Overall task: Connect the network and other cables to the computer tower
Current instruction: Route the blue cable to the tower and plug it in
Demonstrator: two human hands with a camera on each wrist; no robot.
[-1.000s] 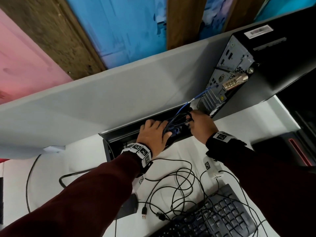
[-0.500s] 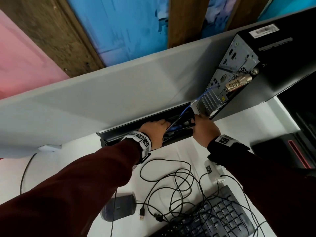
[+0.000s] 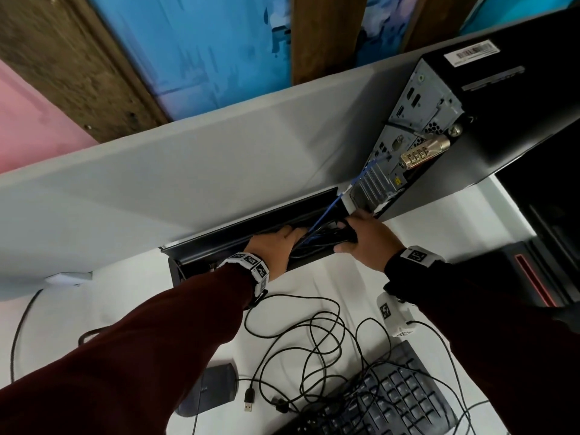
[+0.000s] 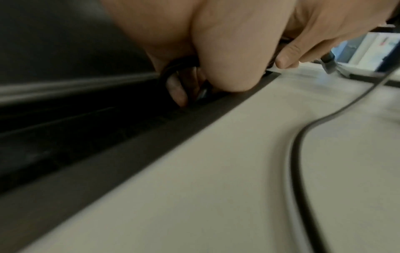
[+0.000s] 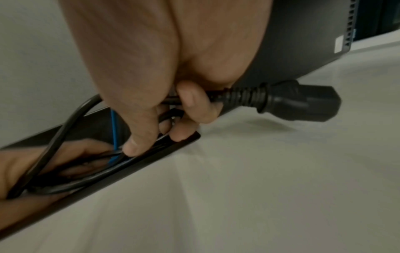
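Hands at cable trough behind white table

Head view: both hands in black cable trough (image 3: 219, 246) at back of table (image 3: 314, 287); left hand (image 3: 273, 249) reaching into it among black cables; right hand (image 3: 367, 243) just below computer tower (image 3: 489, 114); blue network cable (image 3: 329, 208) running from trough up to tower's rear panel; keyboard (image 3: 392, 400), mouse (image 3: 216, 390) and loose cords nearer on table. Left wrist view: left hand (image 4: 216, 51) curled round a black cable, fingertips (image 4: 176, 90) down in trough. Right wrist view: right hand (image 5: 162, 82) gripping power cable (image 5: 298, 101) just behind its plug, beside tower.
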